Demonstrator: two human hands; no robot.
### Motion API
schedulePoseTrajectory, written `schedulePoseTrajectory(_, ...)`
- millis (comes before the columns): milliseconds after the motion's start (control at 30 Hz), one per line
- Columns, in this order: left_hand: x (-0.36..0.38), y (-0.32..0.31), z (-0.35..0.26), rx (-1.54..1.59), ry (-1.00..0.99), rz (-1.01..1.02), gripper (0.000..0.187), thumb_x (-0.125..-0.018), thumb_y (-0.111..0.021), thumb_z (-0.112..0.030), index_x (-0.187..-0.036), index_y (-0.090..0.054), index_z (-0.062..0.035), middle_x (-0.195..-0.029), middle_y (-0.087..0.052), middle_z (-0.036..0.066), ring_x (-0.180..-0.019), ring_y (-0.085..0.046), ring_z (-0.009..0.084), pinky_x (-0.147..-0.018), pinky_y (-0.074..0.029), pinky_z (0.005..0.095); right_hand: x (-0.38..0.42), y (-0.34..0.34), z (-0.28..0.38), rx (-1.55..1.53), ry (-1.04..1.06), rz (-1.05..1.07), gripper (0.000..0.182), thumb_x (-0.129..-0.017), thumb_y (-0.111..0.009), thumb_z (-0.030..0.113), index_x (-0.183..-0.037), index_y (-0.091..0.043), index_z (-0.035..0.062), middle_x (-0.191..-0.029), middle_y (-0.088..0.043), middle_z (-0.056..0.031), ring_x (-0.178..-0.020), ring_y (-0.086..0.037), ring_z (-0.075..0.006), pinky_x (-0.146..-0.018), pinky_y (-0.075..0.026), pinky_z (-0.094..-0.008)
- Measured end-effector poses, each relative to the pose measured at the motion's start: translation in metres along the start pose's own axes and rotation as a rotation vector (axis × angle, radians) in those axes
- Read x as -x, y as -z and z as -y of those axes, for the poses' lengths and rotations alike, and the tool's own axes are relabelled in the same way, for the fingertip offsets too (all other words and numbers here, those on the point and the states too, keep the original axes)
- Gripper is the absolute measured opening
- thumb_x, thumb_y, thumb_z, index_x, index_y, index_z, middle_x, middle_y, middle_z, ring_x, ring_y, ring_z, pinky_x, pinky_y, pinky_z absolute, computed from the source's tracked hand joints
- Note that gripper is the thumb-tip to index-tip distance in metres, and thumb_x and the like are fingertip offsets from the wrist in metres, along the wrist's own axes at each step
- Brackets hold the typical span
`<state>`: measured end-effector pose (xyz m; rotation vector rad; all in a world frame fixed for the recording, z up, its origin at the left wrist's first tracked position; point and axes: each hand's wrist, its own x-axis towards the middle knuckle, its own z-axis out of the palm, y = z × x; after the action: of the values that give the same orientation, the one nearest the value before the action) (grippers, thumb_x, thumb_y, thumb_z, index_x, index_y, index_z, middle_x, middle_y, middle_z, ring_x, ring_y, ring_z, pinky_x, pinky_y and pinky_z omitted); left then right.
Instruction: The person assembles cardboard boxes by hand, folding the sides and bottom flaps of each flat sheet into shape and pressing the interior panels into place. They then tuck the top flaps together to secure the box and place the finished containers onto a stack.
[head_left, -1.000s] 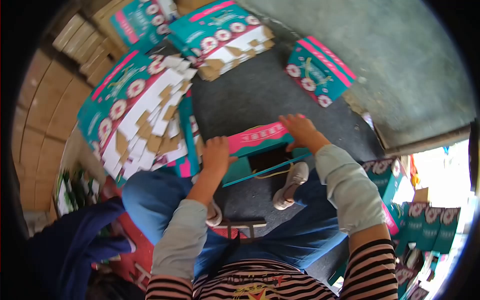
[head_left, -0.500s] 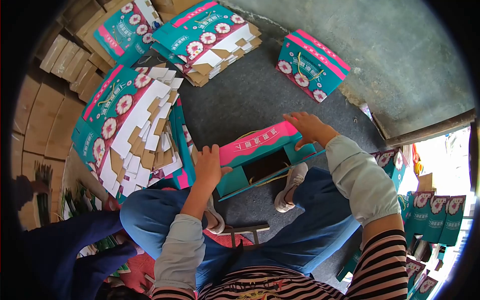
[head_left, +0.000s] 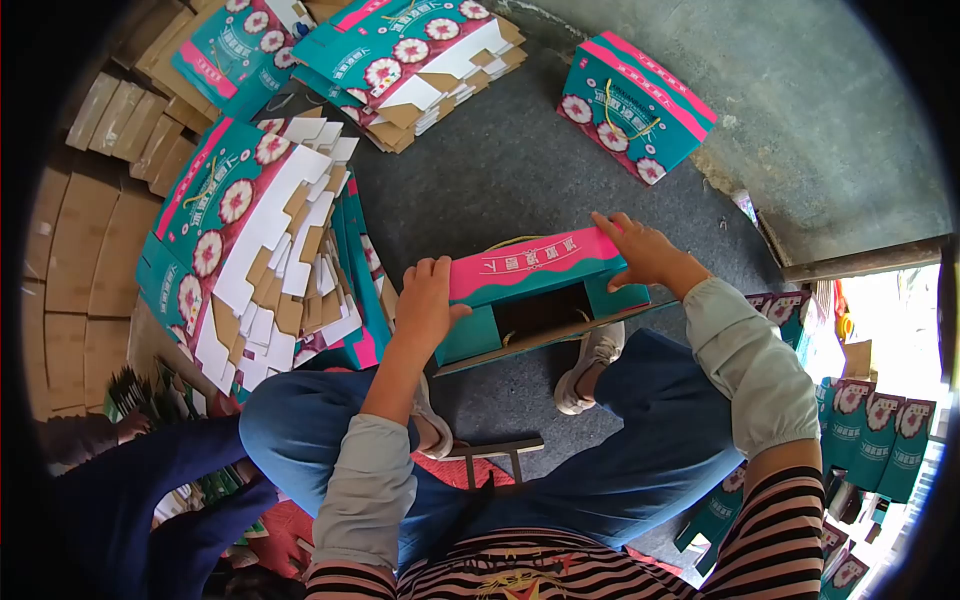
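Note:
A teal and pink cardboard gift box (head_left: 537,257) is held in front of my knees, its pink top panel facing up. The side nearest me has a dark opening, with teal end flaps on both sides of it. My left hand (head_left: 428,303) grips the box's left end, thumb on the near edge. Around the right end, my right hand (head_left: 645,250) has its fingers over the pink panel and its thumb by the flap. Part of a yellow cord handle shows behind the top panel.
Flattened boxes (head_left: 235,205) are stacked to the left, with another stack (head_left: 400,50) behind. An assembled box (head_left: 635,105) stands by the wall. Brown cartons (head_left: 85,240) line the far left. Another person's dark sleeve (head_left: 150,465) is at lower left. Teal boxes (head_left: 865,430) stand at right.
The box and both hands have shifted slightly right in view, and the opening looks narrower. At left, the other person's hand has moved lower; the dark strips it held upright no longer show there.

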<state>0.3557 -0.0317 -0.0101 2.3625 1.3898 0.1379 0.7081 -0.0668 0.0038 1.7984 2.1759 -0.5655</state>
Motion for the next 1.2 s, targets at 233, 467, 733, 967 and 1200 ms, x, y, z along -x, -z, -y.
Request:
schedulePoseTrajectory(233,-0.002,-0.001,0.001,0.093,0.037,-0.02,0.074,-0.061,-0.084,-0.016,-0.124,-0.047,-0.0056,-0.12,-0.05,0.017,-0.116,-0.047,0.0372,-0.093,-0.047,0.0424,0.002,0.003,-0.012,-0.116,0.03,-0.009,0.109,-0.065,-0.081,0.043,-0.148,-0.017,0.01,-0.138,-0.037,-0.0189,-0.121,-0.048,-0.0387,-0.097,-0.044,-0.0449)
schedulePoseTrajectory(467,0.009,-0.023,0.021,0.252,0.077,-0.215,0.084,-0.068,-0.083,-0.023,-0.135,-0.038,-0.0006,-0.135,-0.045,0.023,-0.125,-0.047,0.032,-0.103,-0.038,0.0363,0.003,-0.029,-0.035,-0.589,-0.189,-0.122,0.092,-0.083,-0.062,0.055,-0.146,-0.02,0.0019,-0.141,-0.038,-0.0279,-0.126,-0.044,-0.0408,-0.103,-0.038,-0.043)
schedulePoseTrajectory(733,0.013,-0.026,0.03,0.827,0.306,0.141,0.067,-0.08,-0.074,-0.038,-0.125,-0.047,0.0037,-0.114,-0.061,0.014,-0.103,-0.059,0.021,-0.088,-0.047,0.0317,0.016,-0.054,-0.027,-0.77,-0.28,-0.035,0.09,-0.087,-0.048,0.064,-0.142,-0.026,-0.004,-0.13,-0.046,-0.0332,-0.125,-0.044,-0.0435,-0.104,-0.035,-0.0443)
schedulePoseTrajectory(967,0.014,-0.032,0.027,0.85,0.339,0.088,0.059,-0.082,-0.072,-0.037,-0.124,-0.051,-0.0002,-0.109,-0.062,0.009,-0.101,-0.059,0.0191,-0.089,-0.046,0.0303,0.013,-0.066,-0.029,-0.774,-0.306,-0.074,0.091,-0.087,-0.047,0.065,-0.14,-0.027,-0.0054,-0.128,-0.049,-0.0331,-0.122,-0.047,-0.0439,-0.1,-0.039,-0.0466)
schedulePoseTrajectory(1200,0.016,-0.032,0.027,0.884,0.408,0.163,0.059,-0.081,-0.073,-0.038,-0.122,-0.053,0.0002,-0.109,-0.062,0.01,-0.099,-0.059,0.0194,-0.086,-0.047,0.0317,0.037,-0.032,-0.013,-0.393,-0.34,-0.051,0.062,-0.085,-0.061,0.046,-0.125,-0.045,0.0014,-0.107,-0.063,-0.0246,-0.1,-0.062,-0.038,-0.08,-0.051,-0.0449)
